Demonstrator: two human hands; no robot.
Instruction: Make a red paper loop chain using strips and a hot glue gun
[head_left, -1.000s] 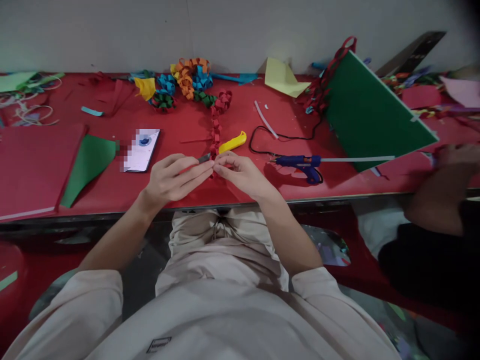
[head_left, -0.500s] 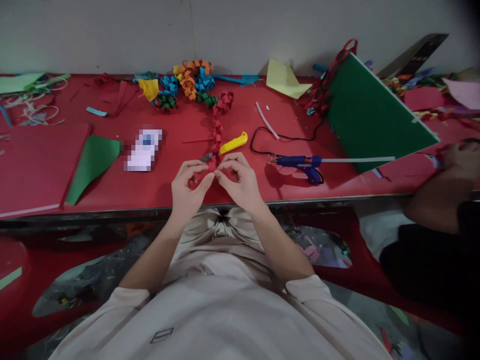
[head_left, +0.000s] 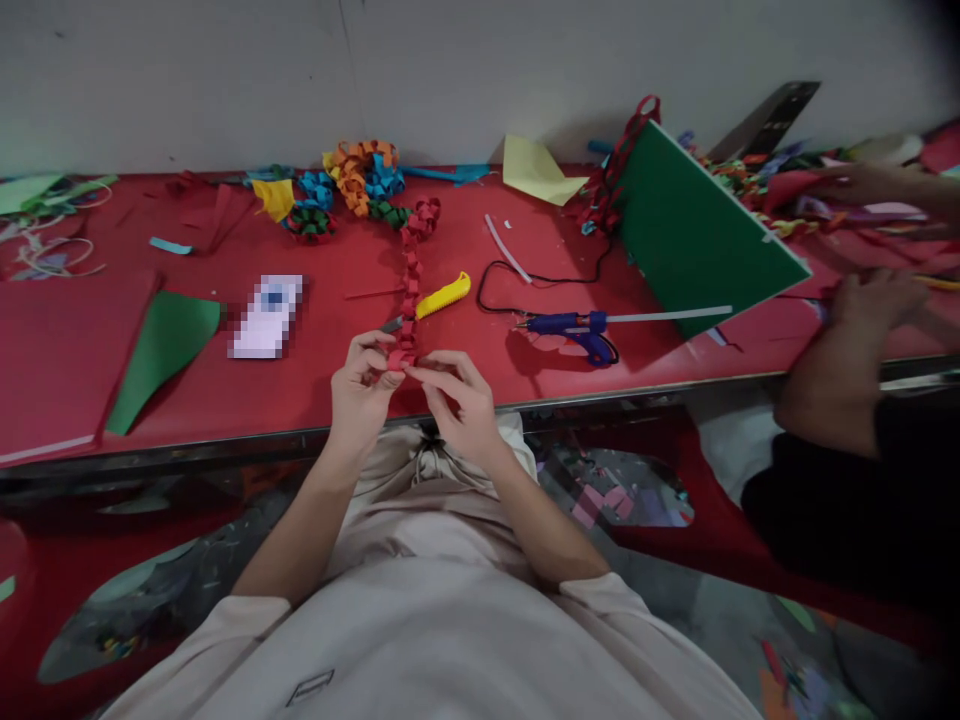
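A red paper chain point(head_left: 410, 268) runs down the table towards me, its nearest link between my hands. My left hand point(head_left: 361, 392) is closed, pinching that end link between thumb and fingers. From the right side, my right hand point(head_left: 463, 402) has its fingertips closed on the same link. The chain's far end joins a heap of orange, blue, yellow and green paper links point(head_left: 360, 175). Just beyond my hands lies a yellow utility knife point(head_left: 444, 296), its blade partly behind the chain. A blue hot glue gun point(head_left: 566, 325) with a white glue stick rests to the right.
A blurred-out phone point(head_left: 268, 316) and a green paper piece point(head_left: 166, 350) lie to the left. On the right a green board point(head_left: 694, 235) leans upright. Another person's hand point(head_left: 874, 300) rests past it. The glue gun's black cord loops behind the gun.
The view has turned slightly right. My right hand's fingers have shifted and straightened somewhat, and the end link shows more clearly. Another person's arm has come into view at the right.
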